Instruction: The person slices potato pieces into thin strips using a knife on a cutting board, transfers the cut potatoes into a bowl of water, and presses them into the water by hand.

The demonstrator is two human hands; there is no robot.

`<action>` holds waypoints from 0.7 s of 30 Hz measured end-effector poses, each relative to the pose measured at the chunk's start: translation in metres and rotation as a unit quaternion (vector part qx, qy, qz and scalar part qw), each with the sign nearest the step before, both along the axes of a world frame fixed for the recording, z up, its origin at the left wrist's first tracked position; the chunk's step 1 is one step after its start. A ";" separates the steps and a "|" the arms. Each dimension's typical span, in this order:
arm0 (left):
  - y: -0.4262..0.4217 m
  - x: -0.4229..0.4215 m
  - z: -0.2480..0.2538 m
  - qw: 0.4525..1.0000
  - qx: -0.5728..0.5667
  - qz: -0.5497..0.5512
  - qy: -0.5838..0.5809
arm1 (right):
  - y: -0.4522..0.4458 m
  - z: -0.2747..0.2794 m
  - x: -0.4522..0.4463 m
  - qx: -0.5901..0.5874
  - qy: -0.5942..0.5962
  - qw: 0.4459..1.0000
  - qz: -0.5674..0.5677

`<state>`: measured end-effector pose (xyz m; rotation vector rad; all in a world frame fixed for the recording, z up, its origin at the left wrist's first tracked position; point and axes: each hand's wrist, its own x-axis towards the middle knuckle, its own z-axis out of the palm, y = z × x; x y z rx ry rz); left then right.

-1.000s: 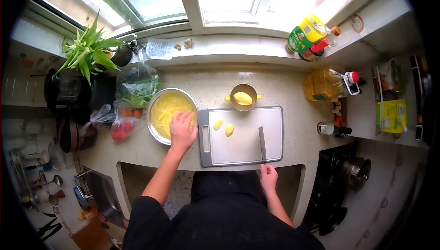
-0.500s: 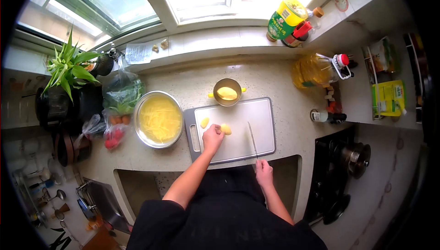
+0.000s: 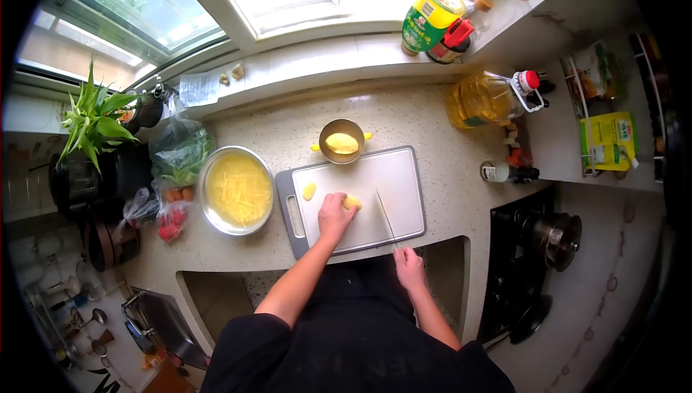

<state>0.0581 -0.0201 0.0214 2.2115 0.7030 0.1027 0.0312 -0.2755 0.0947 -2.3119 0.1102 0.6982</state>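
Here we see the left hand (image 3: 335,218), fingers partly curled, gripping a yellow piece (image 3: 352,202) around the middle of the cutting board (image 3: 405,177); at its near edge, the right hand (image 3: 410,267) is closed around the knife (image 3: 386,215), blade pointing far.

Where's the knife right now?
In the head view, the knife is in the right hand, its blade over the right half of the cutting board, right of the yellow piece that the left hand holds.
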 end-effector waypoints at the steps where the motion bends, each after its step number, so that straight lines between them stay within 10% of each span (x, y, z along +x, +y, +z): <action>1: 0.000 0.002 0.002 1.000 0.008 -0.029 0.002 | -0.001 0.001 0.000 0.001 -0.001 1.000 -0.005; 9: 0.027 0.003 0.002 0.973 0.040 -0.211 -0.090 | -0.001 0.004 -0.003 0.008 0.024 1.000 -0.001; 15: 0.021 0.016 0.025 0.931 -0.264 0.028 0.249 | 0.001 -0.033 -0.015 0.003 0.016 0.999 0.046; 21: 0.017 0.011 0.001 0.908 -0.339 0.040 0.242 | 0.023 -0.003 -0.009 -0.047 0.018 0.993 0.108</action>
